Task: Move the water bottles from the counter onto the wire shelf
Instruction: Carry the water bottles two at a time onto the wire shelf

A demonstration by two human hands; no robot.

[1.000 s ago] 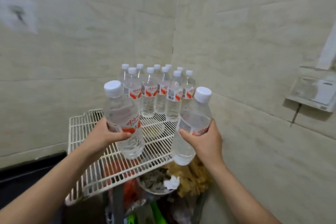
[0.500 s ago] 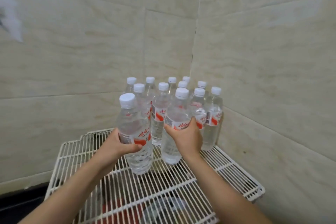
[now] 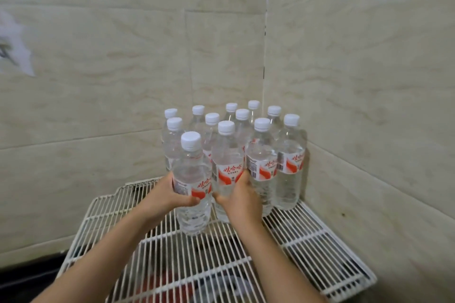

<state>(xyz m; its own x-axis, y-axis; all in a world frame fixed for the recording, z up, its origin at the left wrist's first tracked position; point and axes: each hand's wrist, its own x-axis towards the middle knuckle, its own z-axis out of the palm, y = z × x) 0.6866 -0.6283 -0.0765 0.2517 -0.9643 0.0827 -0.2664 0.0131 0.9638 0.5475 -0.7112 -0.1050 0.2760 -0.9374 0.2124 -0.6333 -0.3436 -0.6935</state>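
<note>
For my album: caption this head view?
Two hands setting bottles on a wire shelf.

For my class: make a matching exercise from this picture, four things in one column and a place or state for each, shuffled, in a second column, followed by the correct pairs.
Things
1. left hand
2. right hand
3. wire shelf
4. bottle by the right wall

Places or states
A. white grid that carries all the bottles
B. grips the nearest bottle, left of the other held one
C. stands free at the right end of the group
D. grips the bottle in the front row, second from the left

Pairs: 1-B, 2-D, 3-A, 4-C
</note>
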